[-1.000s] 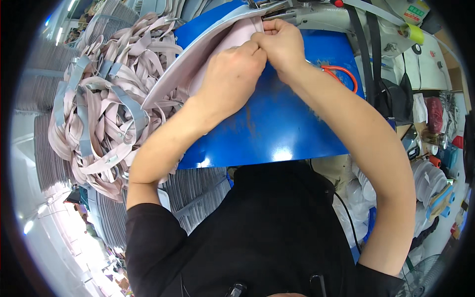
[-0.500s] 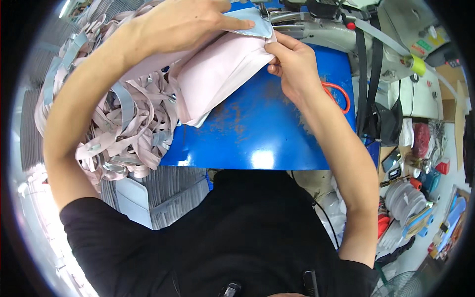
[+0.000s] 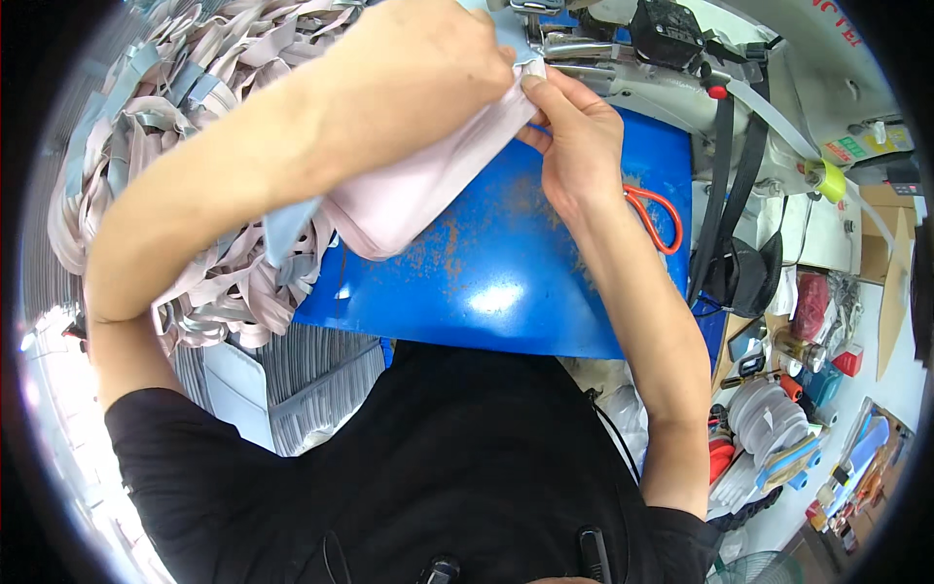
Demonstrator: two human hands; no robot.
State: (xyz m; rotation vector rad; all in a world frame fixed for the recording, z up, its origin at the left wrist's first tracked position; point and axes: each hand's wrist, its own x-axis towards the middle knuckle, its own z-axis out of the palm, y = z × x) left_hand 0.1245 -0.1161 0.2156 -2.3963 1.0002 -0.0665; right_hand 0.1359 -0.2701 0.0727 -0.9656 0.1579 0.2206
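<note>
Head cam looked straight down at a blue table [image 3: 506, 282] with both hands up near its far edge. Left hand [image 3: 428, 68] was closed on the top corner of a pale pink fabric piece [image 3: 409, 195], pinching it tight, and the right hand [image 3: 574, 146] had its fingertips pinched on that same corner, so the two hands were touching there. That fabric hung down from the grip, lower end draped onto the table's left part, with a light blue strip [image 3: 287, 229] along its lower left edge. Big heap of pink and grey straps [image 3: 185, 127] sat just left of the table. Orange-handled scissors [image 3: 657, 219] lay by the right wrist, and a sewing machine [image 3: 662, 58] stood right behind the hands.
</note>
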